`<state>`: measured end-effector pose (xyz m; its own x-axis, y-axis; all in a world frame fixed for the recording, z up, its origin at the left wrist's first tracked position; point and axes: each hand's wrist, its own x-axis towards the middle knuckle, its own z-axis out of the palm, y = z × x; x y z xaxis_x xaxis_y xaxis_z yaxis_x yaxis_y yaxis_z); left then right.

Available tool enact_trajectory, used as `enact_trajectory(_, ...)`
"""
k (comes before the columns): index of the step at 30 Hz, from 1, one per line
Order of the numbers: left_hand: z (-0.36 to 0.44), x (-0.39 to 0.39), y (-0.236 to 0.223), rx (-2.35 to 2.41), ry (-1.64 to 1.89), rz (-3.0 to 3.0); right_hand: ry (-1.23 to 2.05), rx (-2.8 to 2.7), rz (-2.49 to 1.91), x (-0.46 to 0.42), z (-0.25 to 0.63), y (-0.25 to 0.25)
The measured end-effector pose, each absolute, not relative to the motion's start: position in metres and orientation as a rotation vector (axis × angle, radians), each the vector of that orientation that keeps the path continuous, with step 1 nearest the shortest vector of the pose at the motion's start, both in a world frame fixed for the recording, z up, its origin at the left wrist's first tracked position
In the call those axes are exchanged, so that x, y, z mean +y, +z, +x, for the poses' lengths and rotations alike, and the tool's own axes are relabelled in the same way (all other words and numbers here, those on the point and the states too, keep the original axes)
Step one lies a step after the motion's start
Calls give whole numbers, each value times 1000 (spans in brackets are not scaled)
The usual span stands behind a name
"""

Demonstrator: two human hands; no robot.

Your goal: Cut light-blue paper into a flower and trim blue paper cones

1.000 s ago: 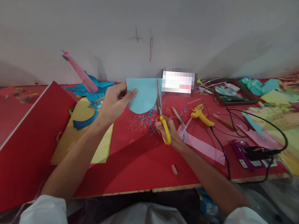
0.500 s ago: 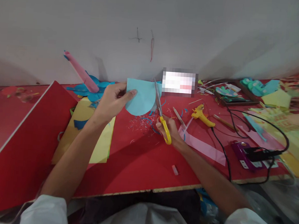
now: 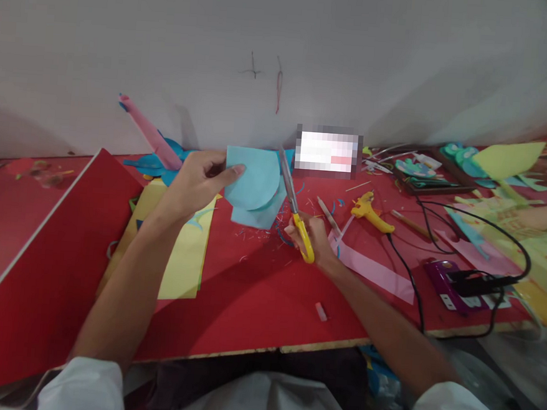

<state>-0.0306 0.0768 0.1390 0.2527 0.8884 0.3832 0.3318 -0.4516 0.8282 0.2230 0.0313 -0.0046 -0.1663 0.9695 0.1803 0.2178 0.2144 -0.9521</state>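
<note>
From where I stood, the left hand (image 3: 200, 182) had the light-blue paper (image 3: 254, 177) pinched between thumb and fingers, held up over the red table (image 3: 249, 284). The right hand (image 3: 312, 234) was wrapped around the yellow-handled scissors (image 3: 304, 239), whose blades lay nearly together just beside the paper's right edge; I couldn't tell whether they touched it.

The cutting looked well advanced: the lower and right sides ran in a smooth curve, while the top was straight. A paler blue piece (image 3: 256, 219) hung below and behind that curve, perhaps the offcut, and I couldn't tell whether it was fully separated. If not, only the upper right seemed left to cut. Curled blue trimmings (image 3: 284, 234) lay beneath, with a yellow glue gun (image 3: 372, 213) farther right.
</note>
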Motion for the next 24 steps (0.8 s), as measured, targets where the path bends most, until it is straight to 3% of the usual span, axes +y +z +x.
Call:
enact_trajectory(13,-8,74,121,1027,1337,1427,1274,-1298,-847,29,200,-10)
enact_trajectory(24,30,63,94,1072,1489,1326,1307,-1452,-877,18,194,-23)
